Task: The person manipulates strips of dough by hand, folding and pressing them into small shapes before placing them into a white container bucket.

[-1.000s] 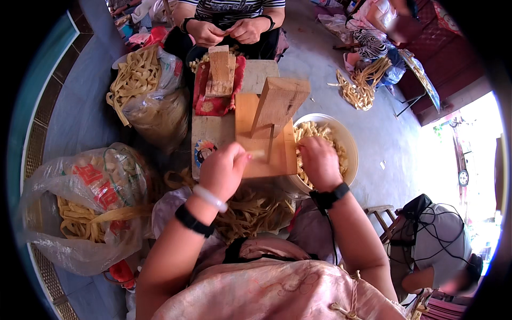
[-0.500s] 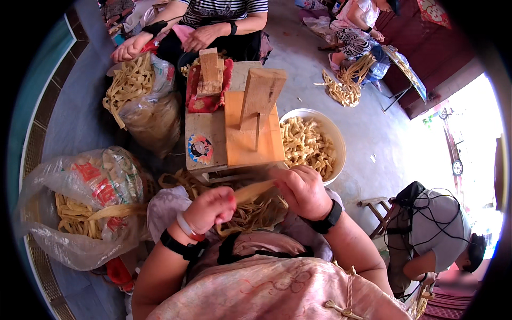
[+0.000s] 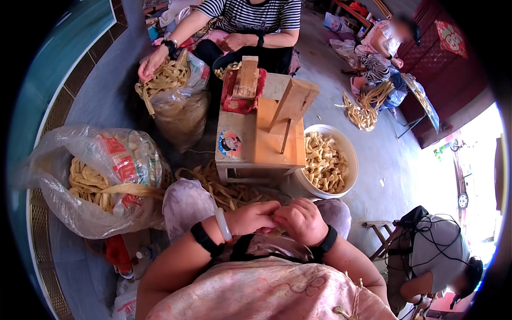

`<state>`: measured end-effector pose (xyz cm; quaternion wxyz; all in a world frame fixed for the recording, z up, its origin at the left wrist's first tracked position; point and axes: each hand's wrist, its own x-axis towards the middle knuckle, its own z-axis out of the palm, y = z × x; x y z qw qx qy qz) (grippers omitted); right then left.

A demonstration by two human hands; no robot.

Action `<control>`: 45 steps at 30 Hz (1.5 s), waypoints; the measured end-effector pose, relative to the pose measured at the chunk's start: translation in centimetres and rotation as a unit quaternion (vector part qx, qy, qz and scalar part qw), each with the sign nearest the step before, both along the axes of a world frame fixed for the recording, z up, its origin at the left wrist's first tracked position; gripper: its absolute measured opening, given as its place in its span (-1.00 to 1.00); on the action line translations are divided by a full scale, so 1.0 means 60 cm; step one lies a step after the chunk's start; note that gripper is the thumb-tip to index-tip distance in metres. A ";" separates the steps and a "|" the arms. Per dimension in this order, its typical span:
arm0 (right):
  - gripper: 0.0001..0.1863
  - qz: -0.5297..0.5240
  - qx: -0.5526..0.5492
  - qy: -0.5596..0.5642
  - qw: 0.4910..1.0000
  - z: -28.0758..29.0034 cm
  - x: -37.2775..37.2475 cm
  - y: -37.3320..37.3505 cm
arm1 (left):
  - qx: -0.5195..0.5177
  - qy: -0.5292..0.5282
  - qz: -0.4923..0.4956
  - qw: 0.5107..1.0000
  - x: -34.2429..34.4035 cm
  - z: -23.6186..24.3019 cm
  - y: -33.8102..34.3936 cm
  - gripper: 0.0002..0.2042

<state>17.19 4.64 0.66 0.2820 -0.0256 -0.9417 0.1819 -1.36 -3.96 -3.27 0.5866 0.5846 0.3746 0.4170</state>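
Left hand (image 3: 253, 216): drawn together with the right, low in front of the pink garment (image 3: 245, 293); knuckles cover the tips, so from my remote seat I cannot tell whether it clamps anything.
Right hand (image 3: 304, 220): curled, its fingers meeting the left's, probably so both can share fine work close in.
Pale strips (image 3: 224, 192): heaped below the near edge of the surface (image 3: 242, 122), beyond the hands; I take it they lie there to be handy.
Open plastic bag (image 3: 128, 160): on my left, with more strips inside and one long strip (image 3: 133, 189) trailing out toward the person, presumably for an easy left reach.
Wooden stand (image 3: 292, 109): upright board and thin peg on a flat base, which likely steadies them.
White bucket (image 3: 353, 165): just beside the surface's right edge, holding folded pieces (image 3: 324, 162), within right-arm reach, I judge.
Co-worker's hand (image 3: 152, 66): across the way, at a second bag (image 3: 181, 117) of strips.
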 end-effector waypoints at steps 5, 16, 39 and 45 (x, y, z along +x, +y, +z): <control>-0.91 -0.095 -0.314 0.045 0.944 -0.027 -0.009 0.002 | -0.073 -0.110 0.023 0.991 0.015 0.010 -0.005 -0.85; -0.88 -0.134 -0.755 -0.029 0.642 -0.007 -0.007 -0.005 | 0.401 0.367 0.226 0.808 0.015 0.033 -0.011 -0.77; -0.80 -0.070 -0.790 -0.032 0.608 0.019 0.000 0.002 | 0.057 -0.101 0.203 0.972 0.007 0.019 0.004 -0.89; -0.81 -0.114 -0.209 -0.104 0.966 0.028 -0.012 0.002 | -0.077 -0.056 0.206 0.974 0.010 0.029 0.002 -0.85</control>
